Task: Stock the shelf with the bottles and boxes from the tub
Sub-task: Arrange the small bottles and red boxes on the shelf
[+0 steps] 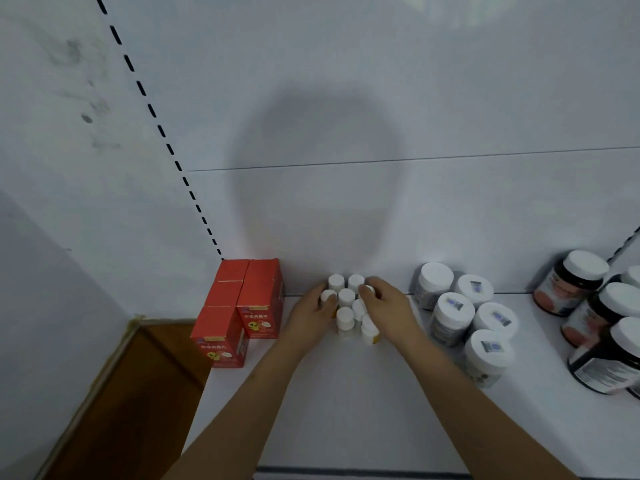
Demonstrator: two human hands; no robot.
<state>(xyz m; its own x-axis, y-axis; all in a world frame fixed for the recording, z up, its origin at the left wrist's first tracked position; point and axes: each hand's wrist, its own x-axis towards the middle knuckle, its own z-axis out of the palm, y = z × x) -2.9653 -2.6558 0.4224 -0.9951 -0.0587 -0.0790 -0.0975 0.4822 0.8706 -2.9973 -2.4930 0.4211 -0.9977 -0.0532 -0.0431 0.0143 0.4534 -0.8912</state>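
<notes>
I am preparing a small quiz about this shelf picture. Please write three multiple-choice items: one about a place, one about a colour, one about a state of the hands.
1. Where do the red boxes stand?
A. At the shelf's left end
B. Between the white-lidded jars
C. On the floor

2. What colour are the caps of the small bottles?
A. Black
B. White
C. Green

3. What are the two hands doing?
A. Both hang idle
B. Both lift one red box
C. Both touch the cluster of small bottles

Answers: 1 A, they stand left of everything else on the shelf. 2 B, every cap shows white. 3 C, the left hand and right hand flank the cluster, fingers on bottles.
</notes>
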